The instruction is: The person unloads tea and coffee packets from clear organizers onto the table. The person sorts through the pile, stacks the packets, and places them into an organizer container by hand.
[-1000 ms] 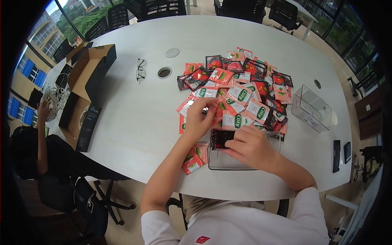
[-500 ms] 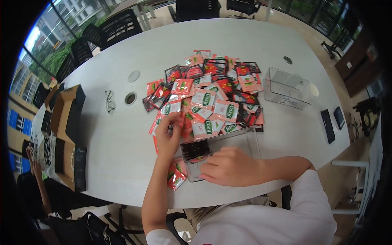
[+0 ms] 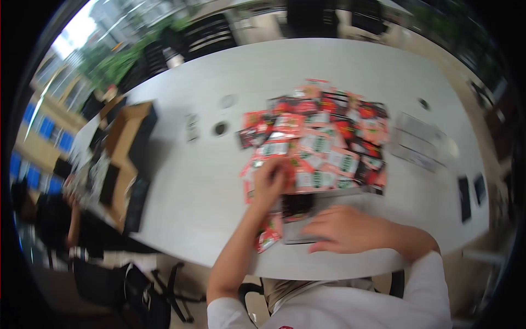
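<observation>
A heap of red, pink and black packets lies on the white table, blurred by motion. My left hand rests at the heap's near left edge, fingers curled; whether it holds a packet cannot be made out. Below the heap stands a clear plastic box, with dark packets stacked at its left end. My right hand is over the box, to the right of those packets, with its fingers apart and nothing seen in them. A few red packets lie left of the box.
Another clear box stands at the right, with two dark flat objects nearer the edge. Glasses and a round table hole are left of the heap. An open cardboard box and a person are at the far left.
My right hand has come away from the dark packets and its fingers have spread. My left hand remains by the heap. The camera view has swung and is blurred.
</observation>
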`<state>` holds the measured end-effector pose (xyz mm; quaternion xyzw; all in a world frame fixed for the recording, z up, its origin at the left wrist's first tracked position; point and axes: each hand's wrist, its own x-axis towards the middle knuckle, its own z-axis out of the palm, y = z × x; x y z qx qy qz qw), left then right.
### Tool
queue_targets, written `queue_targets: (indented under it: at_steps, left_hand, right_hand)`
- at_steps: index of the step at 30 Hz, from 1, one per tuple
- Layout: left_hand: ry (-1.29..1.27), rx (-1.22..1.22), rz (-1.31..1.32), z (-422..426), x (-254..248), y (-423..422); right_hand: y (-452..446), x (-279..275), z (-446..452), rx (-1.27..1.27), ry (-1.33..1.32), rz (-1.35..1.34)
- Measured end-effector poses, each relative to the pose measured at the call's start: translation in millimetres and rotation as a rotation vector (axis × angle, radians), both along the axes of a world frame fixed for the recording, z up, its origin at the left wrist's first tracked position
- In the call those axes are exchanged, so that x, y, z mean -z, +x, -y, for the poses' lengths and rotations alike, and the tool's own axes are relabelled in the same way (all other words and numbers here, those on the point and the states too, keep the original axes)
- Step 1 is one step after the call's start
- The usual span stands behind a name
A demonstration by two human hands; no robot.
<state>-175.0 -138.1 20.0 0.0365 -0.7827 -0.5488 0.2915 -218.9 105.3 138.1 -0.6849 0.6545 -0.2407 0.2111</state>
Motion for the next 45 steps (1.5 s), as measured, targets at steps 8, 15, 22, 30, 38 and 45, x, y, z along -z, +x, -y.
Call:
queue_targets:
  at_steps: [8, 15, 22, 30, 38, 45]
  left_hand:
    - [-0.090, -0.056, -0.104, 3.6, 4.7, -0.7]
    - [-0.117, -0.059, -0.120, -0.7, -6.5, 5.9]
    - [-0.160, -0.081, -0.144, 1.0, -2.2, 3.4]
    - [-0.092, -0.058, -0.027, 4.5, -17.7, 6.4]
    - [0.182, 0.153, 0.007, -0.7, -45.9, 22.9]
    - [0.033, 0.396, -0.062, -28.7, -92.9, 39.4]
  right_hand:
    - [-104.4, -1.9, -26.0, 0.839, -0.205, -0.246]
    - [-136.6, 58.3, -33.0, 0.804, -0.015, -0.411]
    - [-118.7, 22.0, -13.7, 0.941, 0.126, -0.331]
    - [-74.3, -32.1, -23.7, 0.746, -0.484, -0.555]
    - [-52.6, -25.9, -11.0, 0.313, -0.846, -0.611]
    - [-29.2, -16.1, -5.4, 0.167, -0.979, -0.631]
